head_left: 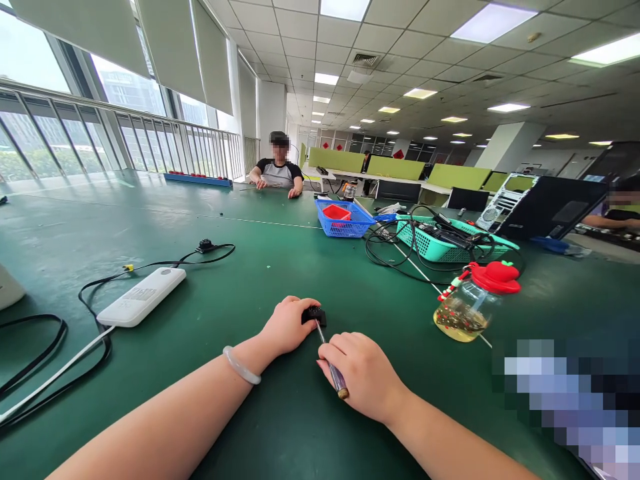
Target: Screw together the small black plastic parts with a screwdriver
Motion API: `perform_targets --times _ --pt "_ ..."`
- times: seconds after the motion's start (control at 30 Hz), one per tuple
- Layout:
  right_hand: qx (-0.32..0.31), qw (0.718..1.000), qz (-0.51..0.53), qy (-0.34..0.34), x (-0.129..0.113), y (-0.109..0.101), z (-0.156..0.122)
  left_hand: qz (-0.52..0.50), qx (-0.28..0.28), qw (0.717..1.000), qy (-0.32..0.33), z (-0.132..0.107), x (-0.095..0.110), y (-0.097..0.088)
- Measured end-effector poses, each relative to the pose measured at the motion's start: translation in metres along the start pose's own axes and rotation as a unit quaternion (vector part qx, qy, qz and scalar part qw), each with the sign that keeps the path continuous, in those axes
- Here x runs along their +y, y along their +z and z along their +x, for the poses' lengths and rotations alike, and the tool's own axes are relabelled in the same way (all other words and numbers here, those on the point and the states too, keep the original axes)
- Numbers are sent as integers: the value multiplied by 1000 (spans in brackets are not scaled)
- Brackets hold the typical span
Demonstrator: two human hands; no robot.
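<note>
My left hand [289, 325] is closed around a small black part [318, 313] on the green table, with its fingers and thumb against the part's left side. What exactly the part is, I cannot make out. In my right hand [361, 370] is a screwdriver [338, 381] with a see-through purplish handle, tilted away from me. Its metal shaft runs forward to the black part, and the tip is at or very near it; contact is too small to tell.
A white power strip [143, 297] with black cables lies left. Right stands a glass jar [463, 313] with a red lid. Farther back are a blue basket [345, 227], a green basket [435, 247] of cables and a black computer case [550, 203]. A person [279, 170] sits opposite.
</note>
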State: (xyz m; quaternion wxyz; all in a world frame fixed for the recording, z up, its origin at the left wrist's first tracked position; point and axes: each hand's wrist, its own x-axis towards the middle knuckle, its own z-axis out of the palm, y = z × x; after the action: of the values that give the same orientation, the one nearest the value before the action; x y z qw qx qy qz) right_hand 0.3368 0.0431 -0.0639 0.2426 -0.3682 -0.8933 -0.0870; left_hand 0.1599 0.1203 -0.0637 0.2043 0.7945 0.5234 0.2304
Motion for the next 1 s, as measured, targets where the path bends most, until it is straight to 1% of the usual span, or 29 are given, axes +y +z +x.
perform_targets --times 0.13,0.33,0.47,0.8,1.0 --pt "-13 1000 0 4 0 0 0 -2 0 1000 -6 0 0 0" --pt "7 1000 -4 29 -2 1 1 1 7 1000 -7 -1 -1 2" --pt "18 999 6 28 -1 3 0 -4 6 1000 -11 -1 -2 1" --pt "21 999 1 40 -2 3 0 5 0 1000 1 -2 0 -1" --pt "13 999 4 43 -1 5 -1 5 3 1000 -3 -2 0 -1"
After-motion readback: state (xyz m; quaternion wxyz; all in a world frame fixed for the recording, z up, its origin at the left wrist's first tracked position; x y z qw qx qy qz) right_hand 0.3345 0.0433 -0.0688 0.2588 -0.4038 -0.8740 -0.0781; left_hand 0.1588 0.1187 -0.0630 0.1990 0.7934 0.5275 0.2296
